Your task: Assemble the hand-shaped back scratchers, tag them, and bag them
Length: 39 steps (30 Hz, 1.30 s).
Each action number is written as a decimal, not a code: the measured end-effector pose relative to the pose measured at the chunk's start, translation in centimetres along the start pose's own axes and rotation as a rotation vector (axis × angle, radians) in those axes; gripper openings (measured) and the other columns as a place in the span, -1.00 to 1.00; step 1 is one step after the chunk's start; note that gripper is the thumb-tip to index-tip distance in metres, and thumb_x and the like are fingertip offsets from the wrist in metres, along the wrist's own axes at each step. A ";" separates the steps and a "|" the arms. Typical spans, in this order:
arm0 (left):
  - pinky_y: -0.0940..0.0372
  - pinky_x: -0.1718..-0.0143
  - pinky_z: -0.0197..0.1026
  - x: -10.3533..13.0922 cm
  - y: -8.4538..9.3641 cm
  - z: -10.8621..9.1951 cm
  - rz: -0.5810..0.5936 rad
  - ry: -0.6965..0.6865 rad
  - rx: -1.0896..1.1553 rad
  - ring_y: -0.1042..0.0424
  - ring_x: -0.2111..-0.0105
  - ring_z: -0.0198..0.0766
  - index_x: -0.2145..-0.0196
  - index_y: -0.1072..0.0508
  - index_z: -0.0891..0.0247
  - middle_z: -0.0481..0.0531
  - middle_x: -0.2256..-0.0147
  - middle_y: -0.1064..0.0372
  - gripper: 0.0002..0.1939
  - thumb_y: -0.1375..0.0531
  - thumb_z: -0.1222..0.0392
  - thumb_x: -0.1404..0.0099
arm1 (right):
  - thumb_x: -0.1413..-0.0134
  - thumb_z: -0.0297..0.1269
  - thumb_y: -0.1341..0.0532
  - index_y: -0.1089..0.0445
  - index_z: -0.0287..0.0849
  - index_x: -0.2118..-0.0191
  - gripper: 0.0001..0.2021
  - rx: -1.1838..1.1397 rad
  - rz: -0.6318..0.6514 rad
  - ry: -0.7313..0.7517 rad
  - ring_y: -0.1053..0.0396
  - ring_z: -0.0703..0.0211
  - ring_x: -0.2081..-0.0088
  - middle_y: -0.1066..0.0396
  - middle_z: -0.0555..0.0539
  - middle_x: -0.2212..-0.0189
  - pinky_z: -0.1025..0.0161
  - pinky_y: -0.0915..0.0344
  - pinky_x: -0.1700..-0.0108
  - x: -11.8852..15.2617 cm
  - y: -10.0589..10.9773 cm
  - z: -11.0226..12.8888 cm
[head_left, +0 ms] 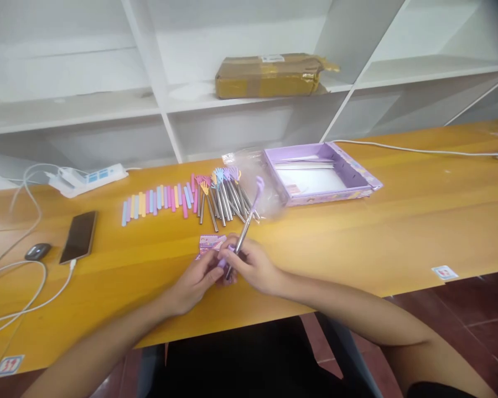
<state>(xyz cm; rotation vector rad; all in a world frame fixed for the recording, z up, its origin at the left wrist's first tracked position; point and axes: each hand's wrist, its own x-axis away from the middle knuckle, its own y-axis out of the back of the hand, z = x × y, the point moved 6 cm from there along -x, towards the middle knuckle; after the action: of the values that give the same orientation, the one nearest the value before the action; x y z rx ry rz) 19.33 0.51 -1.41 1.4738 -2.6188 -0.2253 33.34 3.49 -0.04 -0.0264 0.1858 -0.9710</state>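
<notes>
My right hand (257, 268) is closed around the metal rod of a back scratcher (245, 231), whose purple hand-shaped head tilts up and away. Against its lower end, my left hand (196, 283) pinches a small purple piece (222, 263); fingers cover most of it, so I cannot tell whether it is on the rod. Just behind my fingers lies a pink-and-purple printed card (211, 241), partly hidden. Farther back is a pile of back scratchers (224, 199) with pink, orange, blue and purple heads. To its left, several coloured sleeves (149, 202) lie in a row.
A purple open box (323, 194) stands at the back right beside crumpled clear plastic (268, 199). On the left are a phone (78, 236), a black mouse-like object (37, 252), white cables and a power strip (93, 179). A taped parcel (269, 77) rests on the shelf.
</notes>
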 end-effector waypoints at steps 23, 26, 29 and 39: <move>-0.07 0.38 -0.22 1.8 1.6 3.2 0.024 0.161 -0.068 -0.05 0.45 -0.31 0.10 -0.41 0.22 -0.15 0.40 -0.08 -0.55 -0.02 -0.23 -0.69 | -0.32 0.05 -0.48 -0.36 -0.08 0.18 -0.61 -0.297 -0.145 0.069 -0.58 0.21 0.46 -0.50 0.08 0.43 0.24 -0.60 0.37 -1.8 5.4 -1.5; -0.07 0.38 -0.22 1.9 1.5 3.0 0.006 0.139 -0.033 -0.06 0.44 -0.31 0.06 -0.41 0.22 -0.16 0.40 -0.08 -0.54 -0.02 -0.23 -0.68 | -0.34 0.03 -0.47 -0.37 -0.10 0.20 -0.63 -0.261 -0.121 0.086 -0.58 0.22 0.46 -0.52 0.05 0.43 0.23 -0.60 0.35 -1.6 5.1 -1.4; -0.06 0.38 -0.22 2.0 1.4 2.9 -0.005 0.131 0.001 -0.05 0.45 -0.32 0.03 -0.41 0.23 -0.17 0.40 -0.07 -0.55 -0.01 -0.23 -0.69 | -0.38 -0.01 -0.45 -0.39 -0.10 0.18 -0.68 -0.285 -0.165 0.144 -0.55 0.26 0.46 -0.50 0.06 0.41 0.29 -0.57 0.39 -1.3 5.5 -1.1; -0.04 0.38 -0.22 1.8 1.5 2.2 -0.030 0.103 -0.039 -0.07 0.46 -0.31 0.09 -0.41 0.24 -0.16 0.42 -0.08 -0.51 0.02 -0.24 -0.68 | -0.37 -0.04 -0.46 -0.50 -0.11 0.13 -0.73 -0.285 -0.144 0.103 -0.52 0.29 0.48 -0.48 0.07 0.39 0.31 -0.53 0.43 -1.4 5.8 -1.2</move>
<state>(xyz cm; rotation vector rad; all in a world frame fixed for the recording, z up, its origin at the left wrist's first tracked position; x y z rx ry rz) 16.71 -0.12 -3.17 1.4720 -2.4987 -0.1969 37.10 7.93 -1.61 -0.2546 0.4204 -1.0841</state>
